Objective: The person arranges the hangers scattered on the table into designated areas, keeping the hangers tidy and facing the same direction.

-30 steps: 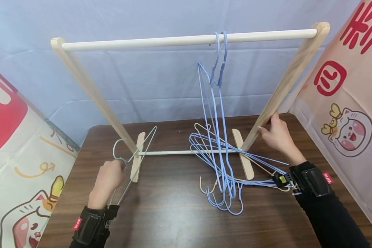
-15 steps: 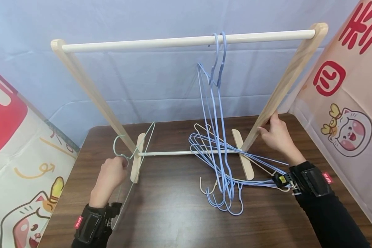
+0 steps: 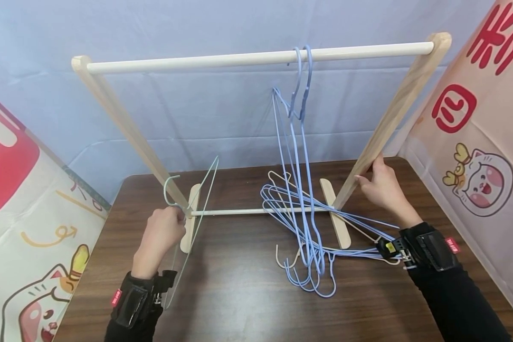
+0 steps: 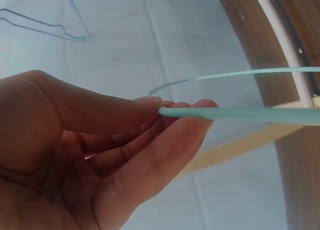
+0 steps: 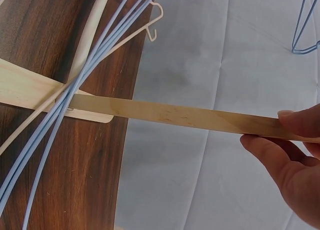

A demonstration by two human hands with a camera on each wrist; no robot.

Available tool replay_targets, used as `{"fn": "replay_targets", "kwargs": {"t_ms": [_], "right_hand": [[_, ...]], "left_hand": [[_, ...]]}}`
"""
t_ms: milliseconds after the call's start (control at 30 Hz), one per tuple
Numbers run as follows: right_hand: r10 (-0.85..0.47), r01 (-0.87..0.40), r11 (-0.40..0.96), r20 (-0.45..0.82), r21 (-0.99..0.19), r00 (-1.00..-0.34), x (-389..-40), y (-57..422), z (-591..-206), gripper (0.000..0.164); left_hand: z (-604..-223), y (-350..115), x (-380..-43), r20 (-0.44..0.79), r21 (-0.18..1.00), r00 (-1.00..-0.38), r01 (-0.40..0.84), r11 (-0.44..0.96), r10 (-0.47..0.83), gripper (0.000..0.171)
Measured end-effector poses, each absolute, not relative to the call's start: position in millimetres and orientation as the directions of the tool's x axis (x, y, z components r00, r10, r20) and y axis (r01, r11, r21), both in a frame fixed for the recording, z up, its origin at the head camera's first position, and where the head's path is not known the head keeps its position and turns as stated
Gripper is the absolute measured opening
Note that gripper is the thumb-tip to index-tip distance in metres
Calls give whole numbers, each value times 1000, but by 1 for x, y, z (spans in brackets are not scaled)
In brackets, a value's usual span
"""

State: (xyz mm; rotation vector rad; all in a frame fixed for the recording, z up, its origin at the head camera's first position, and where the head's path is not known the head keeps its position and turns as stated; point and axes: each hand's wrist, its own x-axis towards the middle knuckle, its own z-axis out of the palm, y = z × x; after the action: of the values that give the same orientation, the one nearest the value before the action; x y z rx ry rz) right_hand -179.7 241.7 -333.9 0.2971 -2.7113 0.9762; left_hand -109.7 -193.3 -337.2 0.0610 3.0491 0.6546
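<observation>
My left hand (image 3: 160, 232) pinches a mint-green hanger (image 4: 250, 114) near its neck, between thumb and fingers. Its hook (image 3: 165, 190) points up beside the left post (image 3: 128, 128) of a wooden clothes rack, and part of its frame is hidden behind the hand and wrist. My right hand (image 3: 384, 187) grips the right post (image 3: 403, 95) low down, thumb on one side and fingers on the other, as the right wrist view also shows. Two blue hangers (image 3: 309, 71) hang by their hooks from the white top rail (image 3: 196, 61), right of its middle.
Several blue hangers (image 3: 350, 252) lie in a tangled pile on the brown table (image 3: 239, 313), across the rack's right foot (image 3: 341, 232). Cream hangers (image 3: 277, 256) are mixed in. A thin lower bar (image 3: 231, 211) joins the feet. Cloth backdrops stand behind and at both sides.
My left hand has moved up and slightly right with the mint-green hanger, whose hook and far corner have risen. The right hand stays on the post.
</observation>
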Motion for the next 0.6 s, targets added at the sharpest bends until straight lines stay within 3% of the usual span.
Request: {"fn": "replay_targets", "kwargs": {"t_ms": [600], "right_hand": [[-113,-264,750,276,-607,-954,-181,244,-332,41]], "left_hand": [[-325,-178,-115,24,408,-998,68,910,63,32]]}}
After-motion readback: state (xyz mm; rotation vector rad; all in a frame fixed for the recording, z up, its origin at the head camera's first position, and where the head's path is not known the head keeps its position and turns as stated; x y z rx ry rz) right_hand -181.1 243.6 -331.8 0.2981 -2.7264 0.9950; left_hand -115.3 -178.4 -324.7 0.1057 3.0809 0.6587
